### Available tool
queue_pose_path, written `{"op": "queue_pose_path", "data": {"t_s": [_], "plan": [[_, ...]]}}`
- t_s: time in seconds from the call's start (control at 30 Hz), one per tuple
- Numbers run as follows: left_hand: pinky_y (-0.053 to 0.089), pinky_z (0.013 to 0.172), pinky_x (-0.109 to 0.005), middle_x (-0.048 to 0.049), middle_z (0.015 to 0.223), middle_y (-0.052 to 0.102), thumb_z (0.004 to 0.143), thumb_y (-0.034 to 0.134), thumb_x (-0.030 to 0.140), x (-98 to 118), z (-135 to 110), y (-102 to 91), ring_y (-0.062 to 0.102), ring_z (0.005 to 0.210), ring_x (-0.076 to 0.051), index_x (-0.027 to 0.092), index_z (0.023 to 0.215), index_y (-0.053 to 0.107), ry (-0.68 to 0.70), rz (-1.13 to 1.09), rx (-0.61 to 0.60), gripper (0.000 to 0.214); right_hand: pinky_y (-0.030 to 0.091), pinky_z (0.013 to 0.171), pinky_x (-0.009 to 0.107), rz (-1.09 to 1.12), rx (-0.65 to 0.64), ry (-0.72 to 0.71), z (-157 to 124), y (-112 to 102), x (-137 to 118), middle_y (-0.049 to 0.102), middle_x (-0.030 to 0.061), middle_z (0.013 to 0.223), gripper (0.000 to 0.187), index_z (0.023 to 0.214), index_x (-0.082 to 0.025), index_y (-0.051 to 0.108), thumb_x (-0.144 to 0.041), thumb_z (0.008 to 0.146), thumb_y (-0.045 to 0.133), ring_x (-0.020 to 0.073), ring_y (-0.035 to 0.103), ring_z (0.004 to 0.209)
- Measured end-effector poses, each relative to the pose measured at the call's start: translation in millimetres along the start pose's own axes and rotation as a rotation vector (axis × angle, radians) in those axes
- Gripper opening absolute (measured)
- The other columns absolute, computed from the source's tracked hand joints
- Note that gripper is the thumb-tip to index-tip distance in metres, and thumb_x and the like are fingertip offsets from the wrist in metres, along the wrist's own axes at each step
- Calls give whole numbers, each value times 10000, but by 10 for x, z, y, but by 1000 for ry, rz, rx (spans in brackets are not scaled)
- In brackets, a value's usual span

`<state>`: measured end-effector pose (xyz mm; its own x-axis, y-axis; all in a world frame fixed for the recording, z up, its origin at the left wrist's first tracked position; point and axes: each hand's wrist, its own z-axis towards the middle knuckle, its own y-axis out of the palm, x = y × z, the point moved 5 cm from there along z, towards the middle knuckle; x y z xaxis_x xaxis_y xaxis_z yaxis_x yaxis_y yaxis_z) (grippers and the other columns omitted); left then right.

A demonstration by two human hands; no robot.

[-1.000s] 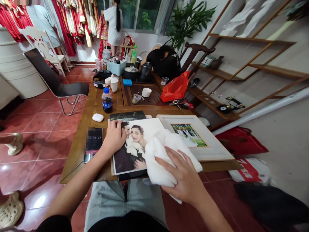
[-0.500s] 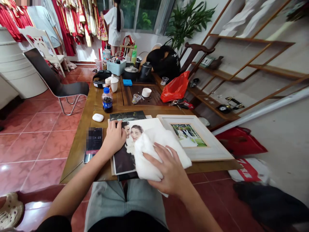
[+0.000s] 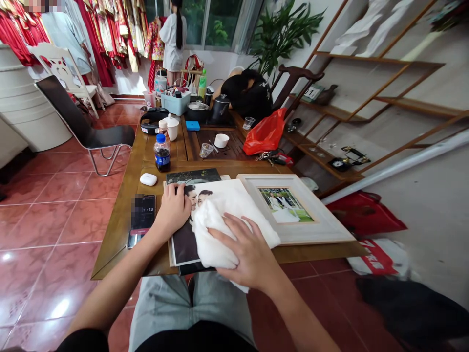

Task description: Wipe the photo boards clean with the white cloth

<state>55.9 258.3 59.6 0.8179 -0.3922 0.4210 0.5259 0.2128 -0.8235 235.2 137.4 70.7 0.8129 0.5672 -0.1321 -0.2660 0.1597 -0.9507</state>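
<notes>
A large photo print (image 3: 184, 240) of a couple lies at the near edge of the wooden table (image 3: 120, 215). My left hand (image 3: 173, 209) rests on its left side, fingers curled over the top edge, pinning it down. My right hand (image 3: 245, 252) lies flat, fingers spread, pressing a white cloth (image 3: 214, 230) onto the photo's middle. The cloth covers most of the picture. To the right lies a white framed photo (image 3: 293, 208).
A phone (image 3: 142, 217) and white earbud case (image 3: 148, 179) lie left of the photo, a cola bottle (image 3: 161, 152) behind. Tea things, a red bag (image 3: 266, 132) and a person slumped on the table sit farther back. A black chair (image 3: 86, 124) stands left; other people stand by the window.
My right hand has slid the white cloth leftward across the photo, covering more of the couple. My left hand has stayed in place.
</notes>
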Motion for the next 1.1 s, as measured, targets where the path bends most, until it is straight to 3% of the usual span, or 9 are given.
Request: {"op": "queue_pose_path", "data": {"t_s": [0.2, 0.33, 0.83, 0.97, 1.1], "plan": [[395, 1135, -542, -175, 1267, 521, 965, 435, 206, -4, -1, 10, 478, 1311, -336, 110, 1353, 515, -20, -4, -8, 408, 383, 1028, 573, -123, 92, 122, -223, -82, 476, 532, 195, 1414, 625, 1427, -247, 569, -538, 875, 603, 395, 488, 1303], [375, 1151, -547, -194, 1264, 524, 965, 429, 199, 11, 7, 5, 471, 1316, -342, 83, 1350, 516, -15, -8, -17, 412, 423, 988, 540, -156, 117, 211, -258, -122, 638, 541, 204, 1385, 619, 1407, -221, 592, -588, 910, 560, 393, 506, 1277], [436, 1092, -537, -177, 1282, 526, 979, 430, 200, -15, 2, 21, 496, 1286, -342, 114, 1372, 502, -1, 29, -12, 409, 271, 1112, 587, -1, -72, 52, 552, 29, 185, 487, 200, 1487, 710, 1476, -250, 529, -547, 848, 676, 408, 394, 1394], [432, 1096, -546, -171, 1279, 526, 979, 431, 204, -18, 3, 25, 497, 1288, -340, 129, 1368, 503, 3, 23, -3, 402, 280, 1112, 585, 3, -76, 41, 562, 29, 238, 485, 199, 1497, 722, 1479, -265, 526, -571, 844, 683, 397, 401, 1397], [397, 1134, -546, -170, 1252, 530, 963, 435, 196, -6, 8, 19, 494, 1284, -334, 112, 1352, 518, 16, 32, 12, 406, 326, 1091, 571, -48, -59, 99, 465, -5, 465, 509, 191, 1470, 710, 1474, -269, 533, -569, 847, 681, 395, 433, 1368]]}}
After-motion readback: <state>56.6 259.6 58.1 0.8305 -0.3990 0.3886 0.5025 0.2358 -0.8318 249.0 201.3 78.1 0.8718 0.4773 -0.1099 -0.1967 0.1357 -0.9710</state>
